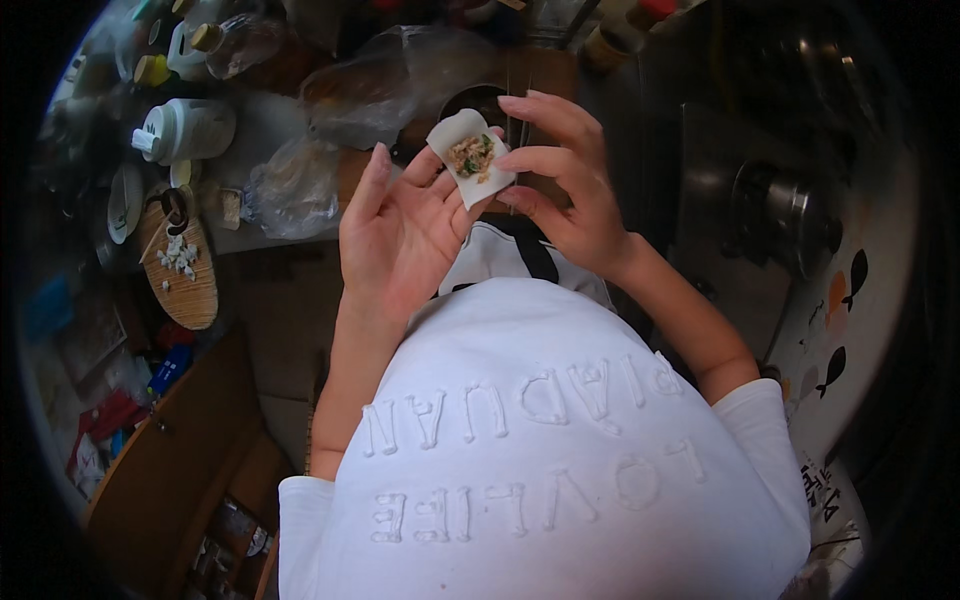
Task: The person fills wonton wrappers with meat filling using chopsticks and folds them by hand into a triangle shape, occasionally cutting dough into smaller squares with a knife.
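Note:
My left hand [412, 225] lies palm up, and a square dough wrapper [459, 135] rests on its fingers. A small mound of minced filling [471, 155] with green bits sits on the middle of the wrapper. From the right, my right hand [566, 172] reaches in with its fingers curved; its index or middle fingertip and thumb are at the wrapper's right edge. Whether they pinch the edge is hard to tell. Behind the wrapper, a dark round bowl or pan [476, 97] is partly hidden by my hands.
Clear plastic bags [296, 187] lie on the counter [255, 238] at the left, near a white tub [199, 129] and several bottles. A woven board [184, 289] bears chopped white pieces. At the right stands a metal pot [780, 214]. A wooden cabinet door [180, 450] juts out at lower left.

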